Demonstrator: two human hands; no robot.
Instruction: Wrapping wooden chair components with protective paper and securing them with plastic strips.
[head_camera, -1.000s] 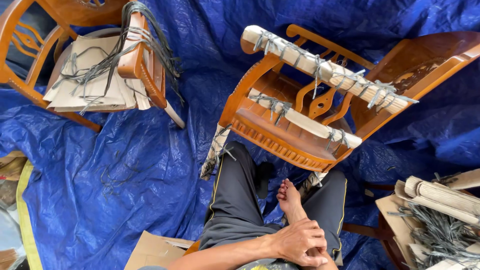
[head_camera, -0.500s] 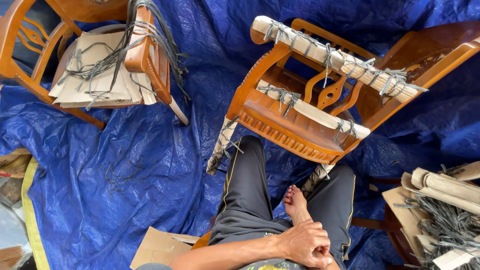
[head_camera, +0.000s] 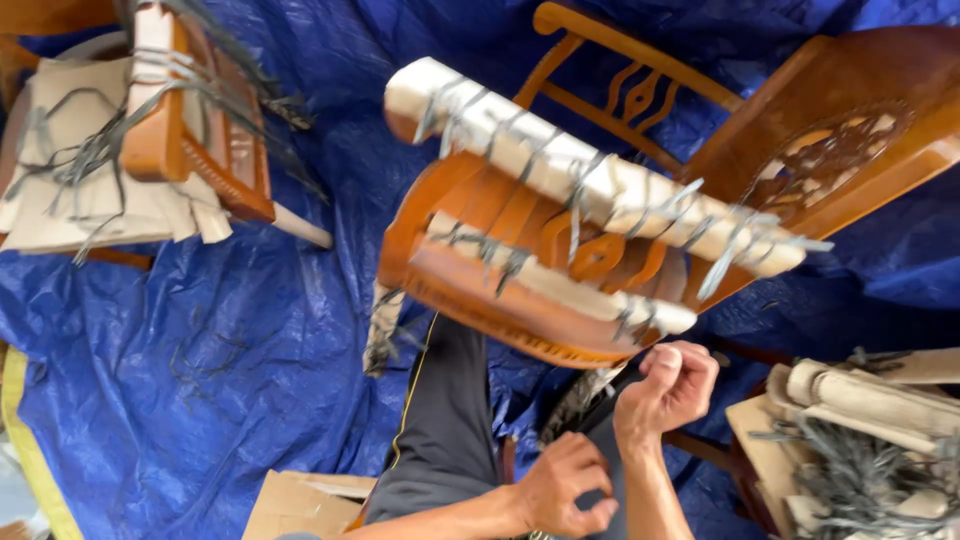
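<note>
An orange-brown wooden chair (head_camera: 520, 300) lies tilted on the blue tarp (head_camera: 200, 350) in front of me. Its rails are padded with pale cardboard (head_camera: 600, 190) tied on by grey plastic straps (head_camera: 575, 195). My right hand (head_camera: 668, 385) is raised in a fist just below the chair's lower rail, beside a wrapped leg (head_camera: 575, 405); nothing shows clearly inside it. My left hand (head_camera: 565, 490) rests low on my dark trouser leg (head_camera: 445, 420), fingers curled.
A second wooden chair (head_camera: 190, 140), hung with cardboard sheets and loose grey straps, stands at the upper left. Rolled cardboard pieces (head_camera: 870, 395) and a tangle of grey straps (head_camera: 860, 480) lie at the lower right. A flat cardboard piece (head_camera: 300, 500) sits by my leg.
The view has closed in on the padded chair. My right hand has come up into sight, fisted under the chair's rail. My left hand stays low on my leg; my bare foot is hidden.
</note>
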